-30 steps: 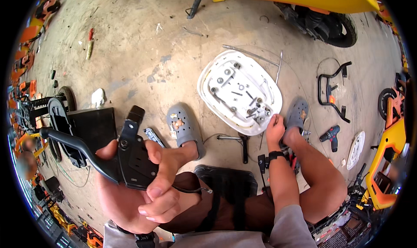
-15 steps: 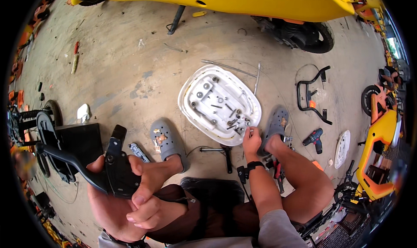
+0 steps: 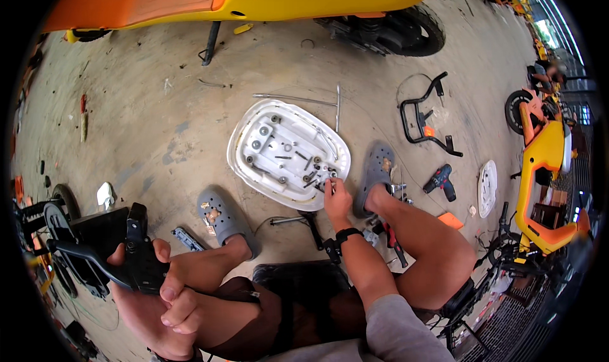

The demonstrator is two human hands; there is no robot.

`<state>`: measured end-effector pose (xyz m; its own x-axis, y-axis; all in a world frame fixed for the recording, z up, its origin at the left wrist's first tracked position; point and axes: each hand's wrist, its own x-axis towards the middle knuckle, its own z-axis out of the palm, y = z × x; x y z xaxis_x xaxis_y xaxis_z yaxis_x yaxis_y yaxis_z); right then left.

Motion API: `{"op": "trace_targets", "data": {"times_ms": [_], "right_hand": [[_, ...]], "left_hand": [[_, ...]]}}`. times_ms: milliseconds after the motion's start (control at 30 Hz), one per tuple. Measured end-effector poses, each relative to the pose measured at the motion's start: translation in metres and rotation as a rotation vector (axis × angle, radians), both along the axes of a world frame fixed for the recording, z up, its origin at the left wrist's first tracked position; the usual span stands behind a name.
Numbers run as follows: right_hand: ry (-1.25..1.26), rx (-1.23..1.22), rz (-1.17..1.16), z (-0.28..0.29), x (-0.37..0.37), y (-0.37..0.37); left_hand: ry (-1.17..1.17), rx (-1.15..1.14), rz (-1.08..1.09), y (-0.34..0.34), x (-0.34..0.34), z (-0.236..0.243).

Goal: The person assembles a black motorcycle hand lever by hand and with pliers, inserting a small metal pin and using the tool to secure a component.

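At the lower left, my left hand (image 3: 147, 308) is wrapped around a black brake lever assembly (image 3: 143, 265), its curved lever pointing left. My right hand (image 3: 338, 202) reaches into the near right part of a white plastic cover (image 3: 288, 200) lying like a tray on the floor. Its thumb and fingertips are pinched together among small metal parts; whatever they grip is too small to make out. Several bolts (image 3: 283, 157), washers and bushings lie scattered inside the cover.
Grey clogs (image 3: 219, 213) on my feet flank the cover. A hammer-like tool (image 3: 311, 229) lies near it, metal rods (image 3: 295, 99) beyond. To the right are a black tubular frame (image 3: 412, 118), a cordless drill (image 3: 441, 181) and a white oval panel (image 3: 487, 187). A yellow scooter (image 3: 279, 3) stands ahead.
The view has swung right, so the floor items sit further left in the picture. My right fingers have moved slightly deeper into the cover. My left hand keeps hold of the brake lever assembly.
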<state>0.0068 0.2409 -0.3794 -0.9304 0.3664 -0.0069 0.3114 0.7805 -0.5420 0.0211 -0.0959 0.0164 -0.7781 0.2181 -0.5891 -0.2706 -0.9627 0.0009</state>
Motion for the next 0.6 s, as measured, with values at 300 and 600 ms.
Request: {"op": "trace_targets", "data": {"times_ms": [300, 600], "right_hand": [[0.063, -0.090, 0.018, 0.001, -0.004, -0.018], [0.095, -0.085, 0.105, 0.003, -0.009, -0.014]], "left_hand": [[-0.041, -0.021, 0.034, 0.008, -0.005, -0.001], [0.023, -0.036, -0.021, 0.011, -0.010, -0.008]]}}
